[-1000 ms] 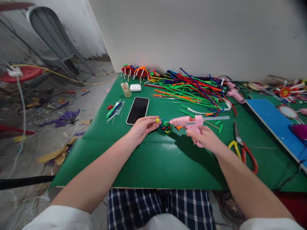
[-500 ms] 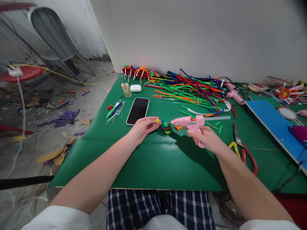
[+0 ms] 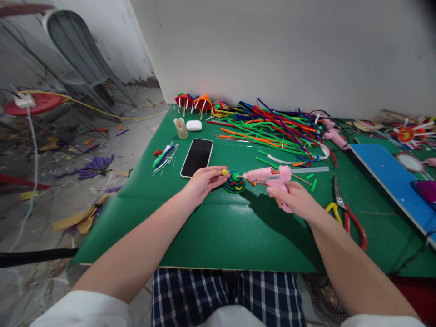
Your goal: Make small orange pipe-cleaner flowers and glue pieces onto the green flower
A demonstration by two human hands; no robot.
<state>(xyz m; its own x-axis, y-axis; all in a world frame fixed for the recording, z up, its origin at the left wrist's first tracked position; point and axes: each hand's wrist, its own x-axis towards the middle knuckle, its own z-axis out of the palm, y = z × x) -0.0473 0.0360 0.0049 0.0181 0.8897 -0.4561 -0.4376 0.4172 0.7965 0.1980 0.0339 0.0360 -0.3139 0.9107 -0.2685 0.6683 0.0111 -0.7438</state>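
Observation:
My right hand is wrapped round the handle of a pink hot glue gun, its nozzle pointing left. The nozzle tip is at the top of a small round craft piece of green and blue coils with red and yellow bits. Between the fingertips of my left hand is a small yellow coiled piece, close beside the craft piece. Behind the glue gun's body lies a small orange piece, partly hidden. A translucent glue stick shows at the gun's rear end.
A phone and a white case lie behind my left hand. Colourful pipe cleaners are heaped at the back. Scissors rest right of my right hand, near a blue board. Small red and orange crafts stand by the wall.
Both hands hold nearly the same pose, with the nozzle still at the craft piece. The whole view has shifted very slightly.

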